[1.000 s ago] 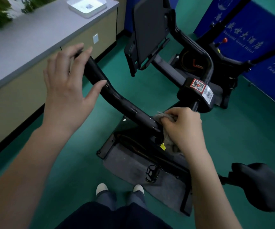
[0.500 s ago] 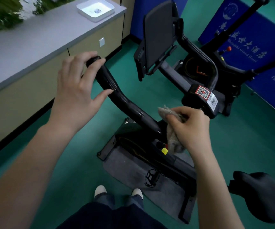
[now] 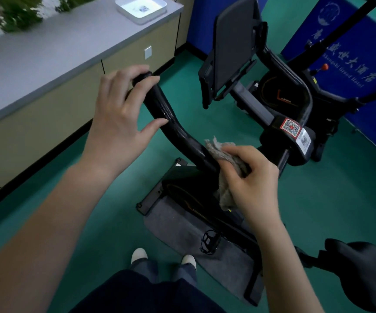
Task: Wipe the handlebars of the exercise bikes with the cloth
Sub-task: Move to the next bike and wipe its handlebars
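A black curved handlebar (image 3: 173, 127) of the near exercise bike runs from upper left down to the stem. My left hand (image 3: 124, 116) rests over its far end, fingers curled loosely round the tip, thumb touching the bar. My right hand (image 3: 252, 179) holds a grey crumpled cloth (image 3: 223, 154) pressed against the lower part of the bar, close to the stem. The bar's surface between the two hands looks wet and shiny.
A grey counter (image 3: 47, 64) with a white tray (image 3: 140, 7) runs along the left. The bike's saddle (image 3: 363, 274) is at lower right, a pedal (image 3: 209, 240) and grey mat (image 3: 182, 227) below. A second bike (image 3: 284, 96) and blue banners (image 3: 351, 53) stand behind.
My right hand has lifted the cloth back onto the bar near the stem. My left hand's fingers have wrapped further round the bar's end. The view has shifted slightly.
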Tool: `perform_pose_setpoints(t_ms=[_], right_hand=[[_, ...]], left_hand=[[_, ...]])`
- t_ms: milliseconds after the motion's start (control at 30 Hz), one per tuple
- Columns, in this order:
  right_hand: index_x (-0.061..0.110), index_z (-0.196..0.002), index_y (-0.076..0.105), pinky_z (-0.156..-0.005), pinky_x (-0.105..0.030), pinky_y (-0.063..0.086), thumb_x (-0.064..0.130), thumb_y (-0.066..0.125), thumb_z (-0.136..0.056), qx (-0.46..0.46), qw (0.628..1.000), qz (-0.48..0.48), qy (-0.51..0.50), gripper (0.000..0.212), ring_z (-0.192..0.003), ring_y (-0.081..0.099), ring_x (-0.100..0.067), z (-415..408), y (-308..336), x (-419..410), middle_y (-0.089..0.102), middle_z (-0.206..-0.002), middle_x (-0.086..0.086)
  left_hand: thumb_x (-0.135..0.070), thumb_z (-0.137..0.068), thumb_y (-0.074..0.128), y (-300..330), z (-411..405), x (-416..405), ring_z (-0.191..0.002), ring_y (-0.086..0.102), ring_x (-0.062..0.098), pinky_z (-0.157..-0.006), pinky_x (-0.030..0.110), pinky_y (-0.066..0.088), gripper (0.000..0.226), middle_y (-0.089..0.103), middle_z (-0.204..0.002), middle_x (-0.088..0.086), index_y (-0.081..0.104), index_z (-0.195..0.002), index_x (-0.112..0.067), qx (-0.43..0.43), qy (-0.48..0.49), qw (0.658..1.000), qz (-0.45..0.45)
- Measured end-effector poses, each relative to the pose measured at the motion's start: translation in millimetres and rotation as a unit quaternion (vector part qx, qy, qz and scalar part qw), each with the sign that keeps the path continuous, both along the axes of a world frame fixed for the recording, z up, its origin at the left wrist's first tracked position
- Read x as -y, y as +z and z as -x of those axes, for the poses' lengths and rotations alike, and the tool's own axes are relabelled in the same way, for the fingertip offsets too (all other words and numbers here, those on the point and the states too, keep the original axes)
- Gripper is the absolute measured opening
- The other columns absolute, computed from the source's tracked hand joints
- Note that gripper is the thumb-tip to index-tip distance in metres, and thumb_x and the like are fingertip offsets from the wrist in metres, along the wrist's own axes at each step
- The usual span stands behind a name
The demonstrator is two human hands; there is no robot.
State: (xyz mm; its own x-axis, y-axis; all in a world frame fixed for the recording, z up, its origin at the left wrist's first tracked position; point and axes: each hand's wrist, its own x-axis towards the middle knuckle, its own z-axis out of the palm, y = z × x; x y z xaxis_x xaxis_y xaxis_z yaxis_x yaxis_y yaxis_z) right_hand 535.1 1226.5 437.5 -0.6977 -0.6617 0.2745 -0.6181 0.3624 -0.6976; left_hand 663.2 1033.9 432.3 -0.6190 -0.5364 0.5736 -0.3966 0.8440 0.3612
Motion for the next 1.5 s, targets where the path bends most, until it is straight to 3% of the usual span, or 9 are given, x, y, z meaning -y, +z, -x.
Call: perform_pose_setpoints(t_ms=[167,533,733,833,933,1033,1200,1400,1500], right_hand=[[0.014,-0.092,0.072,-0.083,-0.003,0.038,0.003,0.071,-0.080,-0.023,1.000,0.018,0.006,0.016,-0.089,0.058,0.003,-6,-5,5,0.065,-0.090,0.009],[0.023,-0.093,0.070,-0.076,-0.012,0.047,0.013,0.070,-0.084,0.034,0.998,0.004,0.047,0.013,-0.087,0.061,0.003,15,2,19,0.066,-0.090,0.017],[0.017,-0.094,0.069,-0.075,-0.005,0.042,0.006,0.069,-0.082,0.014,0.989,0.013,0.149,0.016,-0.088,0.058,0.005,24,-4,37,0.065,-0.090,0.010],[0.013,-0.094,0.069,-0.078,-0.005,0.040,0.000,0.068,-0.081,0.001,0.972,0.035,0.232,0.018,-0.088,0.058,0.006,32,-2,50,0.064,-0.091,0.008],[0.008,-0.097,0.070,-0.083,-0.017,0.047,-0.001,0.067,-0.082,0.010,0.949,0.033,0.314,0.018,-0.094,0.062,-0.006,46,3,63,0.067,-0.096,0.002],[0.010,-0.100,0.071,-0.086,-0.023,0.049,0.002,0.068,-0.084,0.013,0.918,0.015,0.397,0.018,-0.098,0.064,-0.013,67,10,66,0.069,-0.099,0.003],[0.007,-0.097,0.072,-0.090,-0.028,0.048,0.000,0.071,-0.081,0.026,0.853,-0.036,0.521,0.017,-0.102,0.062,-0.013,88,11,49,0.069,-0.099,0.003],[0.006,-0.096,0.072,-0.086,-0.022,0.046,0.002,0.069,-0.083,0.011,0.834,0.015,0.552,0.014,-0.098,0.063,-0.011,90,18,52,0.068,-0.098,0.002],[0.005,-0.098,0.072,-0.088,-0.026,0.047,0.003,0.068,-0.084,-0.028,0.821,0.000,0.570,0.015,-0.099,0.062,-0.017,79,24,72,0.068,-0.098,0.003]], left_hand=[[-0.034,-0.079,0.072,1,0,-3,-0.118,0.038,0.031,-0.106,0.030,0.026,0.062,0.047,-0.132,0.013,0.050,-0.129,-0.006,-0.009,0.001,1.000,-0.016],[-0.033,-0.082,0.068,3,-4,-14,-0.123,0.036,0.026,-0.109,0.043,0.031,0.073,0.040,-0.140,0.014,0.036,-0.140,-0.004,-0.010,0.028,0.998,-0.047],[-0.040,-0.087,0.060,-8,-6,-35,-0.126,0.033,0.019,-0.112,0.030,0.022,0.072,0.038,-0.139,0.011,0.030,-0.144,-0.008,-0.026,0.112,0.986,-0.120],[-0.041,-0.088,0.055,-14,-2,-54,-0.127,0.031,0.016,-0.109,0.014,0.014,0.068,0.039,-0.138,0.008,0.031,-0.144,-0.010,-0.043,0.147,0.974,-0.169],[-0.035,-0.089,0.058,-19,5,-71,-0.125,0.031,0.012,-0.105,0.004,0.009,0.063,0.040,-0.136,0.005,0.035,-0.143,-0.011,-0.053,0.164,0.969,-0.179],[-0.031,-0.090,0.059,-23,11,-84,-0.126,0.030,0.011,-0.106,0.006,0.010,0.063,0.039,-0.138,0.003,0.033,-0.144,-0.013,-0.052,0.173,0.967,-0.180],[-0.026,-0.090,0.061,-26,21,-95,-0.130,0.033,0.019,-0.111,0.027,0.021,0.067,0.035,-0.145,0.003,0.029,-0.147,-0.015,-0.050,0.188,0.963,-0.185],[-0.018,-0.089,0.060,-27,19,-94,-0.128,0.031,0.012,-0.105,0.004,0.011,0.063,0.039,-0.142,0.001,0.032,-0.146,-0.017,-0.078,0.185,0.960,-0.193],[-0.007,-0.088,0.059,-27,18,-94,-0.130,0.034,0.014,-0.108,0.010,0.016,0.063,0.040,-0.141,0.004,0.033,-0.145,-0.016,-0.090,0.172,0.959,-0.206]])
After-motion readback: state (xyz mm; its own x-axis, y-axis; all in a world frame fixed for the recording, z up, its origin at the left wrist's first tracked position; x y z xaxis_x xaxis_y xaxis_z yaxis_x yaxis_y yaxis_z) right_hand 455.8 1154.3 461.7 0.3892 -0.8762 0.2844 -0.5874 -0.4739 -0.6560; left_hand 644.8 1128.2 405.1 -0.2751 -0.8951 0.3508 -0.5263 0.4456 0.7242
